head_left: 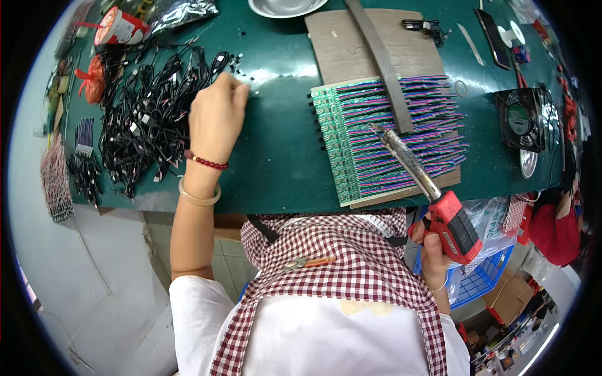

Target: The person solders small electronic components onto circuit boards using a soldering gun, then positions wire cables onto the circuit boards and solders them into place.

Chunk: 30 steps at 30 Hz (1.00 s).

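My left hand (217, 116) is over the green table at the right edge of a big tangle of black cables (150, 116). Its fingers are curled together, and whatever they pinch is hidden beneath them. Just beyond lie several tiny black pieces (238, 61). My right hand (434, 254) grips the red and black handle of a soldering gun (454, 229). The gun's metal tip points up and left, over a green circuit board panel (338, 144) with rows of red, blue and black wires (414, 147). A flat grey bar (385, 69) lies across those wires.
A wooden board (338, 53) lies under the panel, with a metal dish (285, 7) behind. A black fan (523, 119), a phone (494, 39) and a white spool (511, 33) are at right. A red cup (121, 28) and an orange bag (93, 80) stand at left.
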Each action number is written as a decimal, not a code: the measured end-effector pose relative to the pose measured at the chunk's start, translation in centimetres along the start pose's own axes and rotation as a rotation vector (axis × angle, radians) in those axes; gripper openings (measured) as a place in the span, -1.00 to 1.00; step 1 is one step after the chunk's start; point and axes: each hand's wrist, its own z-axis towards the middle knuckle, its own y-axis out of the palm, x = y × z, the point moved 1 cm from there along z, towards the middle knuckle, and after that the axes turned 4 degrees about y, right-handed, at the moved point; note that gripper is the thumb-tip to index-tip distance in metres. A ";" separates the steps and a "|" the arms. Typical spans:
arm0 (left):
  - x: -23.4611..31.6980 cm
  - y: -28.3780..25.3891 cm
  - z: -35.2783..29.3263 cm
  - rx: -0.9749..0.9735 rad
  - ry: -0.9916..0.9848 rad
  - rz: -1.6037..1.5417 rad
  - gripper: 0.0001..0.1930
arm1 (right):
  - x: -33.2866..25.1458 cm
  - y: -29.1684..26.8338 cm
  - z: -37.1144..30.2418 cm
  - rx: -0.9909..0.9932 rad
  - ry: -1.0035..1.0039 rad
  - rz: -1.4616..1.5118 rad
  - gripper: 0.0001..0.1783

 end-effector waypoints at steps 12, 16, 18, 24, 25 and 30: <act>6.4 -1.8 -5.3 -0.301 0.060 -0.456 -0.93 | -1.6 3.4 2.0 -0.109 0.085 0.008 -0.36; 12.8 -2.3 -9.1 -0.682 -0.119 -1.072 -0.90 | -4.4 5.9 3.3 -0.266 -0.151 0.086 -0.50; 13.8 -1.6 -9.6 -0.664 -0.112 -1.125 -0.93 | -4.7 6.5 3.6 -0.350 -0.177 0.128 -0.54; 14.9 -0.7 -11.1 -0.599 -0.234 -1.310 -0.95 | -4.9 6.7 3.6 -0.362 -0.066 0.122 -0.58; 15.1 -0.7 -11.2 -0.582 -0.285 -1.277 -0.93 | -4.9 6.7 3.6 -0.340 -0.062 0.076 -0.57; 13.0 0.0 -11.7 -0.596 -0.254 -1.116 -0.91 | -4.4 7.3 3.3 -0.308 -0.148 0.008 -0.54</act>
